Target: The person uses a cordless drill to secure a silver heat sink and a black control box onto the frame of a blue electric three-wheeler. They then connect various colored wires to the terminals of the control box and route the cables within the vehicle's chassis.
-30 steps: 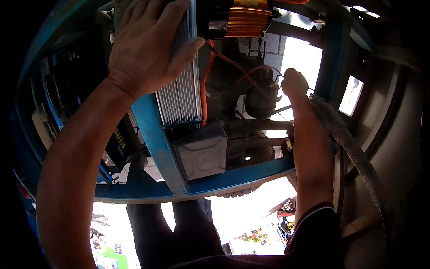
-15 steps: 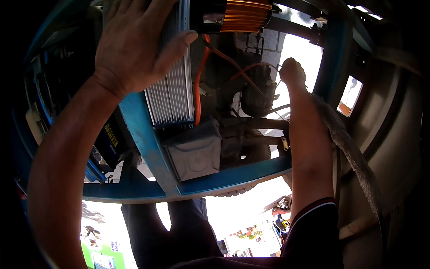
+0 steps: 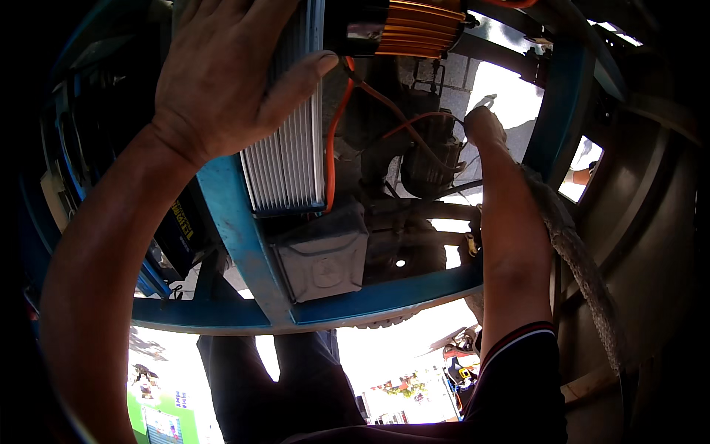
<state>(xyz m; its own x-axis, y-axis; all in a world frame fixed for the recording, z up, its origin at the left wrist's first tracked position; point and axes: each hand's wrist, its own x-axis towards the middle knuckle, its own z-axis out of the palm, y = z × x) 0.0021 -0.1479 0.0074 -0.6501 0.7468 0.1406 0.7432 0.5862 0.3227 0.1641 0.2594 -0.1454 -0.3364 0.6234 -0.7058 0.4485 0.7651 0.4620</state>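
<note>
While my dark trousers [image 3: 244, 377] stand just outside the worn blue metal frame [image 3: 392, 296], my left hand [image 3: 214, 81] lies spread and loose, clasping nothing, over the silver finned box [image 3: 285, 170] beside the frame's slanting bar, its fingertips cut off by the upper edge. A dented grey cover [image 3: 322, 259] sits at the box's lower end, and an orange cable [image 3: 336, 148] runs down its right side. Beyond, a copper-coloured finned unit [image 3: 418, 29] is near my thumb. My right hand [image 3: 484, 126] is curled up inside the frame near a thin red wire [image 3: 418, 122]; I cannot tell whether it grips anything. A rough, fuzzy sleeve [image 3: 584, 281] passes right of that forearm. Farthest down, grey paving [image 3: 452, 74] shows through gaps, shaded in places, elsewhere glaring white with sun.
</note>
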